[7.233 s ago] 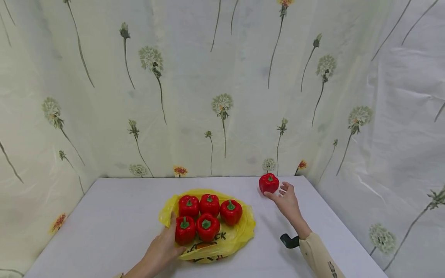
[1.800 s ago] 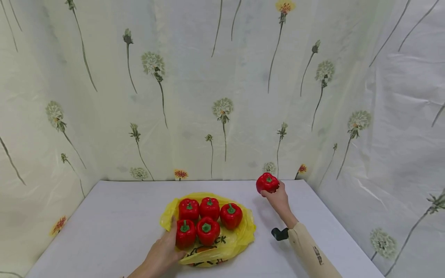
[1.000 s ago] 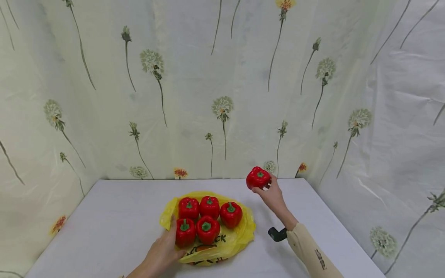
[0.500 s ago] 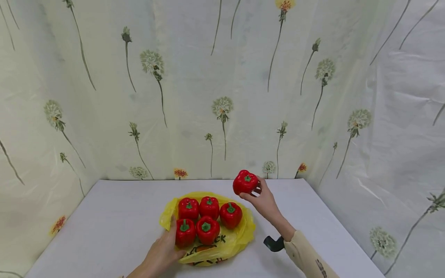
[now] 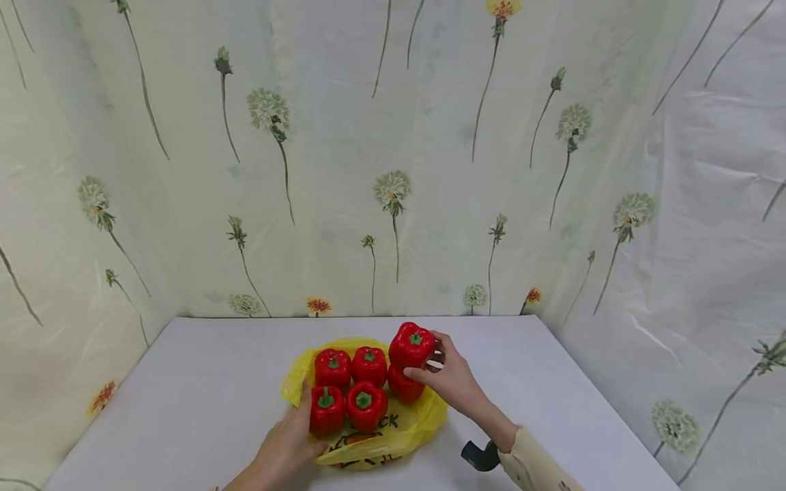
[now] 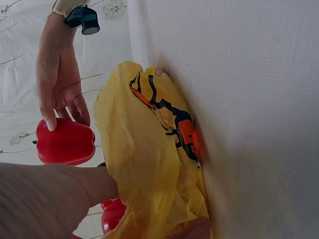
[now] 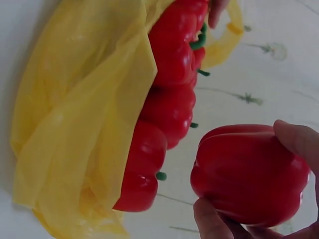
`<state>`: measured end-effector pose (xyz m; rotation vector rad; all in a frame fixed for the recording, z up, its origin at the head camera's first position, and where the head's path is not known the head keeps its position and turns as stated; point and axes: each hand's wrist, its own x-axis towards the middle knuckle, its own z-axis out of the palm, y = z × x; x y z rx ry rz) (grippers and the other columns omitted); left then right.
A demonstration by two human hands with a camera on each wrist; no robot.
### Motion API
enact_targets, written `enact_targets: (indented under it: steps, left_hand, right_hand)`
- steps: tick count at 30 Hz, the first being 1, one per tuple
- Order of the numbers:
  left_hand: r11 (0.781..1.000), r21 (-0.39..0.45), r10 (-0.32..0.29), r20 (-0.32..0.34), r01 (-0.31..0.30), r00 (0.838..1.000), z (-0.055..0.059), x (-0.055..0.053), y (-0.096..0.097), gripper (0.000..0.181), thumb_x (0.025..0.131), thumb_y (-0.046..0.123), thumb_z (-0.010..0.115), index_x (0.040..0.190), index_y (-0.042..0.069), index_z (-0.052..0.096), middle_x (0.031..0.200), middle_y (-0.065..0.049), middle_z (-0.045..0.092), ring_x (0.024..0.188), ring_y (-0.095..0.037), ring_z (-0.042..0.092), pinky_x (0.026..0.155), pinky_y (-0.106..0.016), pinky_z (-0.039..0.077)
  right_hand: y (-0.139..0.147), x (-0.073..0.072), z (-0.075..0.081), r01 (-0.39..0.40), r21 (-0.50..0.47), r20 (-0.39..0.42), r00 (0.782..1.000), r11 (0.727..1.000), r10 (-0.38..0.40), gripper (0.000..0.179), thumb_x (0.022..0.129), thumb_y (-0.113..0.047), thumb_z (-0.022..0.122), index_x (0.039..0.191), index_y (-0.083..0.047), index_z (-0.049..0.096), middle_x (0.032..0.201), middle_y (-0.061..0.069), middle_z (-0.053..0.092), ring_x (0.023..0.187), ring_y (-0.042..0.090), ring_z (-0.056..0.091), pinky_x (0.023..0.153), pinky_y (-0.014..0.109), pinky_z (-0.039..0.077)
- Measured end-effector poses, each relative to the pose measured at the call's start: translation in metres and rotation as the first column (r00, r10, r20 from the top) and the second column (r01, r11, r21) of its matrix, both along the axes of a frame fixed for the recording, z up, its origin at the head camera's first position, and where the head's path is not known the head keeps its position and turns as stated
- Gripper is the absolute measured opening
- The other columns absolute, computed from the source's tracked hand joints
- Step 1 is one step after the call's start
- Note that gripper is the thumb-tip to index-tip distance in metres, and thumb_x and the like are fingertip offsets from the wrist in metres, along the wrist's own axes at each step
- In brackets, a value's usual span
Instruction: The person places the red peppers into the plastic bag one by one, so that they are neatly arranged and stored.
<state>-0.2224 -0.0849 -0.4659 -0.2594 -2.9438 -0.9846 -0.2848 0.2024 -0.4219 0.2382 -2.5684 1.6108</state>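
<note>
My right hand (image 5: 454, 385) grips a red bell pepper (image 5: 411, 346) over the right side of a yellow plastic bag (image 5: 424, 423). In the right wrist view the held pepper (image 7: 249, 174) hangs apart from the bagged ones, thumb and fingers around it. Several red bell peppers (image 5: 367, 407) with green stems sit inside the wide bag mouth, one of them partly hidden below the held pepper. At the bag's left edge my left hand (image 5: 285, 436) holds the plastic (image 6: 139, 149), thumb in front and fingers behind; the pepper (image 5: 327, 411) beside it stands close.
The bag lies on a white tabletop (image 5: 215, 375). A pale curtain (image 5: 331, 150) printed with dandelions closes off the back and both sides. A black device (image 5: 481, 455) is strapped at my right wrist, low over the table.
The right hand took the pepper from the table's back right, lifted it and carried it left, then lowered it over the bag. My left hand and the bag have hardly moved.
</note>
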Motion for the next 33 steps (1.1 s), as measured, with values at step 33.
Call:
enact_targets:
  steps: [33]
  left_hand:
    - [1.0, -0.001, -0.003, 0.003, 0.003, 1.0, -0.002, 0.0, 0.001, 0.109, 0.069, 0.013, 0.086, 0.15, -0.008, 0.015, 0.137, -0.031, 0.049, 0.108, -0.041, 0.06, 0.085, -0.057, 0.051]
  right_hand:
    - [-0.001, 0.035, -0.025, -0.18, 0.082, 0.123, 0.978, 0.98, 0.169, 0.08, 0.077, -0.036, 0.08, 0.139, -0.011, 0.035, 0.132, 0.011, 0.052, 0.111, 0.025, 0.056, 0.084, 0.037, 0.057]
